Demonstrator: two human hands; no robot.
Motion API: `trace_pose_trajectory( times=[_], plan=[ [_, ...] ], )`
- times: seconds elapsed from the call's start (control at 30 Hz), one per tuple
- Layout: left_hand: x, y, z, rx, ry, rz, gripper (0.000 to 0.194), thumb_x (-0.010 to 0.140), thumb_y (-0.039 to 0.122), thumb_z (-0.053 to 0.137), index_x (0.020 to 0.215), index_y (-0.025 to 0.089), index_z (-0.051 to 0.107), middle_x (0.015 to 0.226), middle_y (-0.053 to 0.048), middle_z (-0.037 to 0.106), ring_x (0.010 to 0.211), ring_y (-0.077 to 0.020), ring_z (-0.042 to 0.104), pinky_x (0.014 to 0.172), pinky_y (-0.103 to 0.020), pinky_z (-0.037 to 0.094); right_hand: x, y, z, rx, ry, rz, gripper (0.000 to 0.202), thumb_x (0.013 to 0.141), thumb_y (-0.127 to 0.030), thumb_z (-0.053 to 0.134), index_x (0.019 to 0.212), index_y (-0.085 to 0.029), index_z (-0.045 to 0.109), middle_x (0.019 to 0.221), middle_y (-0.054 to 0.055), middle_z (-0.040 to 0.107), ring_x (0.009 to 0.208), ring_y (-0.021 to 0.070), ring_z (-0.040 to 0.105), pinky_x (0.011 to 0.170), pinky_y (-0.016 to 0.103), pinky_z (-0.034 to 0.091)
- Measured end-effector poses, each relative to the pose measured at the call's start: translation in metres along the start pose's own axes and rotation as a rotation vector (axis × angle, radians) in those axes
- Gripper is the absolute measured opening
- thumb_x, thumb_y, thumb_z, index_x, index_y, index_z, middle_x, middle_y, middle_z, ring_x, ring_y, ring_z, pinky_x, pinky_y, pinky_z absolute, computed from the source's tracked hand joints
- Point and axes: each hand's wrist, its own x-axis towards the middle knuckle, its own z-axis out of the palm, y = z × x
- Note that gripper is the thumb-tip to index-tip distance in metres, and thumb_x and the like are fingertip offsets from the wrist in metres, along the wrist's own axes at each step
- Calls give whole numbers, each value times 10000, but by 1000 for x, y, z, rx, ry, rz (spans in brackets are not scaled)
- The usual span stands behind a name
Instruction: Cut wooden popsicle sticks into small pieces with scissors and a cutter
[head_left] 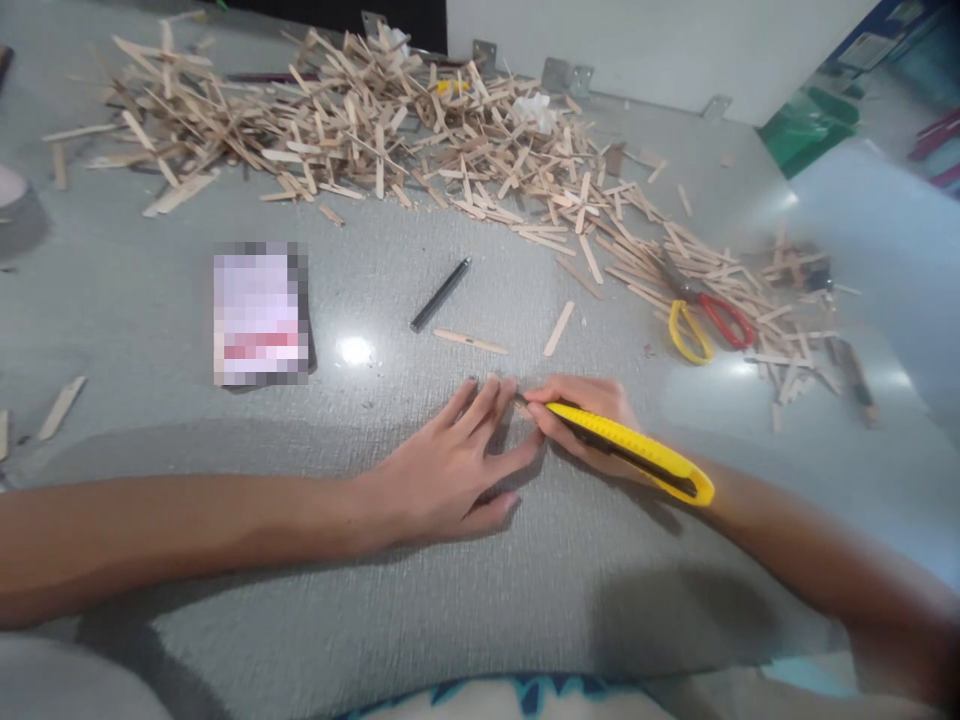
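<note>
The left hand [448, 462] is laid on the surface [360, 620] with its fingers spread. A yellow knife [630, 442] is gripped in the right hand [596, 402], its tip set just beside the left fingertips; a stick [523, 407] there is mostly hidden. Just beyond the hands, a marked stick [454, 338], a plain stick [559, 328] and a black pen [441, 294] are laid. Scissors [727, 320] are placed beyond the right hand, and a stick pile [345, 120] is heaped farther off.
</note>
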Motion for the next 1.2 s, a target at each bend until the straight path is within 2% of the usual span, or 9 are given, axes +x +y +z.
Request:
trace_pose_trajectory(
  times=[0.13, 0.27, 0.5, 0.83, 1.03, 1.2],
  plan=[
    [0, 0, -1, 16, 12, 11, 683, 1050, 443, 636, 1623, 145, 415, 1630, -365, 486, 1563, -577, 432, 1214, -733, 413, 1, 0, -1, 5, -38, -12, 162, 1123, -269, 598, 1011, -203, 695, 794, 7, 720, 653, 137, 678, 619, 258, 517],
    [2, 1, -5, 53, -23, 5, 700, 1061, 468, 620, 1629, 125, 396, 1591, -371, 532, 1559, -578, 435, 1194, -749, 406, 3, -4, -3, -44, -69, -23, 183, 1129, -230, 558, 981, -204, 661, 780, -3, 688, 636, 125, 641, 608, 252, 484],
    [5, 1, -9, 105, -18, 45, 657, 1049, 532, 640, 1545, 129, 489, 1509, -338, 623, 1534, -561, 470, 1187, -729, 400, 7, -7, -6, -67, -92, -105, 181, 1121, -185, 522, 962, -221, 602, 726, -34, 599, 575, 121, 567, 554, 254, 447],
    [5, 1, -8, 108, -38, 45, 634, 1061, 532, 608, 1537, 131, 485, 1541, -351, 588, 1536, -567, 450, 1187, -743, 374, 7, -7, -9, -75, -124, -110, 193, 1119, -189, 512, 940, -226, 575, 704, -43, 566, 558, 125, 552, 552, 265, 439],
    [7, 1, -14, 78, -83, 30, 591, 1066, 470, 604, 1547, 144, 502, 1572, -359, 557, 1536, -599, 428, 1125, -803, 403, 5, -7, -9, -69, -124, -111, 209, 1127, -205, 497, 933, -245, 562, 709, -36, 560, 560, 136, 558, 552, 282, 451],
    [7, 2, -15, 50, -94, 19, 647, 1062, 451, 612, 1608, 143, 454, 1613, -368, 515, 1551, -614, 400, 1122, -837, 388, 4, -6, -9, -68, -132, -99, 221, 1121, -193, 512, 911, -242, 559, 702, -46, 548, 555, 124, 544, 548, 266, 446]
  ],
)
